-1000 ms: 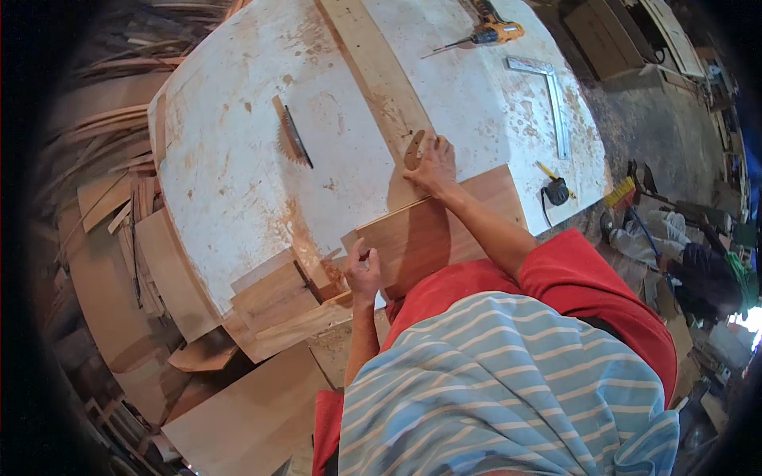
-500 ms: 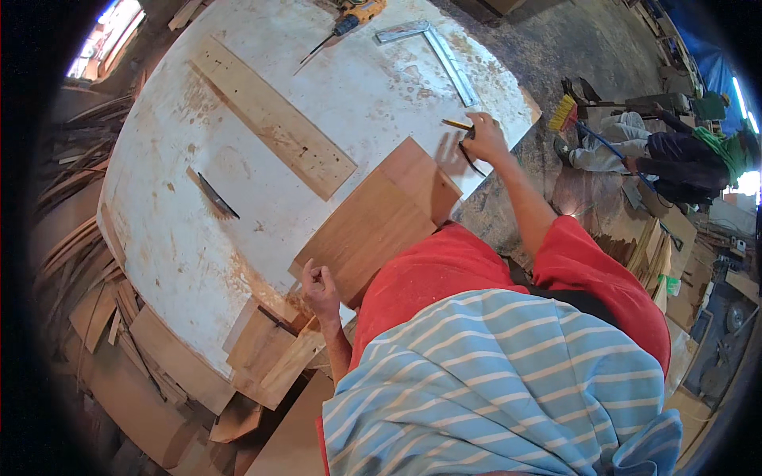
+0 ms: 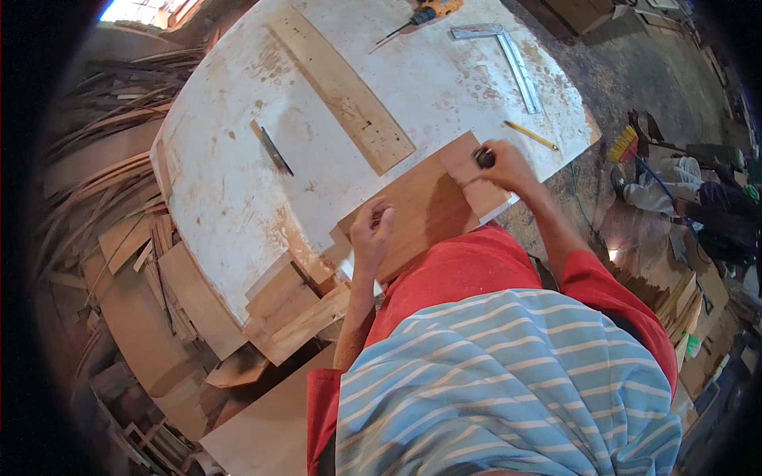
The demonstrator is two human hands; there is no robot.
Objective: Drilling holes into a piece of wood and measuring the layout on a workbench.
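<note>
Head view: both hands on brown board (image 3: 413,210).

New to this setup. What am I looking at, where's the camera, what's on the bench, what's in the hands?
No machine here: a person works with two bare hands. The one picture comes from a wide fisheye camera worn on the person's head, looking down, so the striped shirt fills the bottom and straight edges bend near the rim.

The white worktable carries a brown wooden board at its near edge. The left hand rests flat on the board. The right hand grips a small dark object on the board's far corner; what it is cannot be told.

Farther out lie a long wooden plank, a metal square, a yellow pencil, a drill and a saw blade slot. Wood offcuts pile up on the left.
</note>
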